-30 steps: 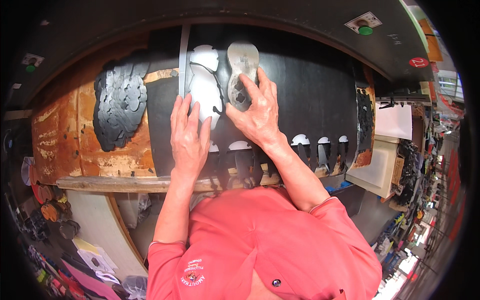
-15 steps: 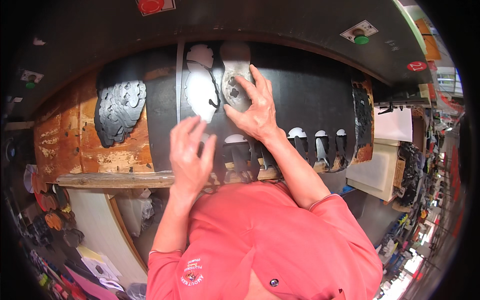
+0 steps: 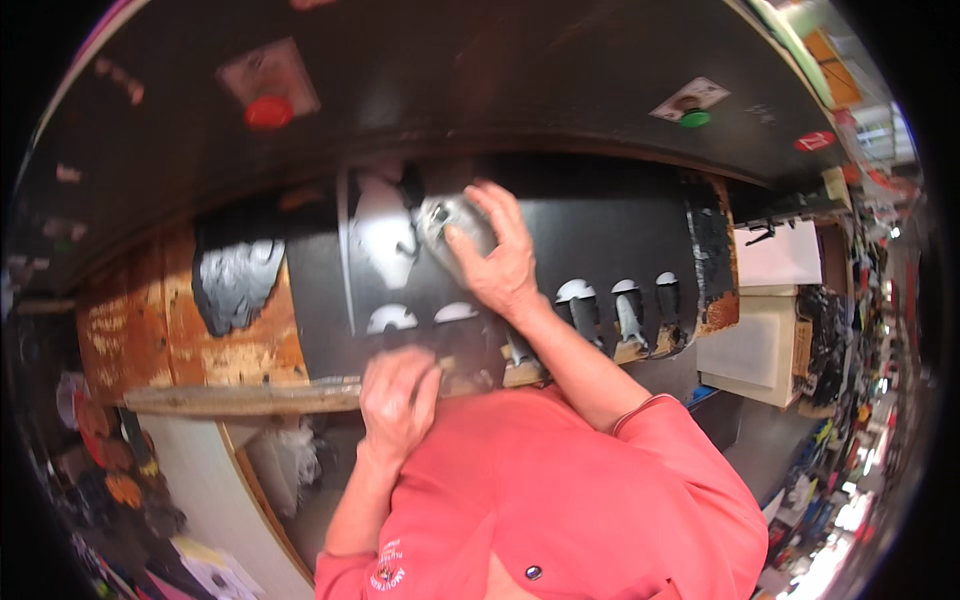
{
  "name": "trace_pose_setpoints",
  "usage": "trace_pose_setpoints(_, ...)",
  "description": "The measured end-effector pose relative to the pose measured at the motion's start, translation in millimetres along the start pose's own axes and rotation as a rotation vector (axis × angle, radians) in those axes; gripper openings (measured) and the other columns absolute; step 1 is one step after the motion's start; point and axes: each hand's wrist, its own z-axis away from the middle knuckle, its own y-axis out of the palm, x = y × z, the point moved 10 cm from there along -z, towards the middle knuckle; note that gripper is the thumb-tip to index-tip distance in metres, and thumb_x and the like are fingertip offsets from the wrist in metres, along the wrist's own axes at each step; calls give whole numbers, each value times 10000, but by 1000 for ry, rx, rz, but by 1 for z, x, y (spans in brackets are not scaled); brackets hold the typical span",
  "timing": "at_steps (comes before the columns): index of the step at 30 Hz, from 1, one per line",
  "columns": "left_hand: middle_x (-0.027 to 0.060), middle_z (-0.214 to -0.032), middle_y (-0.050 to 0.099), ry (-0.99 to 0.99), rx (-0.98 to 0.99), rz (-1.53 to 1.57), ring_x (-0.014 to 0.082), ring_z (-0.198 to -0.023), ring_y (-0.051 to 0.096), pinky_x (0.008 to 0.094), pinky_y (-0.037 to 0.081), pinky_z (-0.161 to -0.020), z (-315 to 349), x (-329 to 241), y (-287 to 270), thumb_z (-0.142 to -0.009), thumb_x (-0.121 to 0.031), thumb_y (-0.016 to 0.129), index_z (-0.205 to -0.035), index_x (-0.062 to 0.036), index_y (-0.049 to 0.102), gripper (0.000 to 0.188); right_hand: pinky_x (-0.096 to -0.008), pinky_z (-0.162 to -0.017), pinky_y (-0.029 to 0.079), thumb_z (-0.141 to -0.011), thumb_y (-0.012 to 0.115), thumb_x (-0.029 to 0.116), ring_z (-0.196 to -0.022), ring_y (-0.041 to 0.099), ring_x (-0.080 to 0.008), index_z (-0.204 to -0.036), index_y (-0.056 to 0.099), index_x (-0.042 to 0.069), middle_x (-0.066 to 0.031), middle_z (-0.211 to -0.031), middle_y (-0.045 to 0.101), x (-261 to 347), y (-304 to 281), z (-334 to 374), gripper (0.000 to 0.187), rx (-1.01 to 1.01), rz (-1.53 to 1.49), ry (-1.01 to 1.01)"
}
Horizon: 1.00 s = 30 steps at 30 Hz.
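My right hand (image 3: 500, 258) reaches over a black sheet (image 3: 600, 235), thumb and fingers round a grey sole-shaped cutting die (image 3: 455, 218). Small shaped holes show in the die, which sits tilted; the hand hides part of it. Just left of it, a white sole-shaped cut-out (image 3: 385, 230) shows in the sheet. Low at the sheet's front edge, my left hand (image 3: 400, 395) is smeared by motion. Its fingers look bent. A dark blur lies beside them, and whether they hold anything cannot be made out.
A dark machine front (image 3: 450, 90) with red and green buttons overhangs the table. Stacked black sole pieces (image 3: 238, 280) lie at left on worn wood. Smaller cut-outs (image 3: 577, 292) line the sheet's near side, above a wooden front rail (image 3: 240, 398). A pale bin (image 3: 745, 345) stands at right.
The whole view has shifted, so the table appears lower. My left hand has drawn back toward my body, its fingers more bent. Under my right hand the die has turned to a slant.
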Motion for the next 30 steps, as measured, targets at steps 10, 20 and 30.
trace_pose_setpoints(10,68,-850,667,127,-64,-282,296,-756,625,429,468,-678,23,1,16,-863,-39,833,-899,-81,585,254,-299,-807,542,-997,730,76,-893,666,-163,-1139,711,-10,-81,-1054,728,37,-93,11,168,-265,-70,-226)
trace_pose_setpoints(20,116,-829,649,19,-126,-312,356,-733,646,459,500,-662,29,18,8,-927,-95,798,-858,-46,616,201,-352,-674,514,-1017,708,106,-685,617,-216,-898,664,-15,-123,-797,663,8,-230,25,175,-423,29,-143)
trace_pose_setpoints(30,88,-766,634,-21,-164,-309,308,-658,635,431,482,-608,18,11,5,-940,-139,807,-806,-60,628,237,-330,-570,429,-929,736,88,-577,494,-128,-805,649,-13,-72,-647,531,-42,-159,98,182,-195,162,-10)
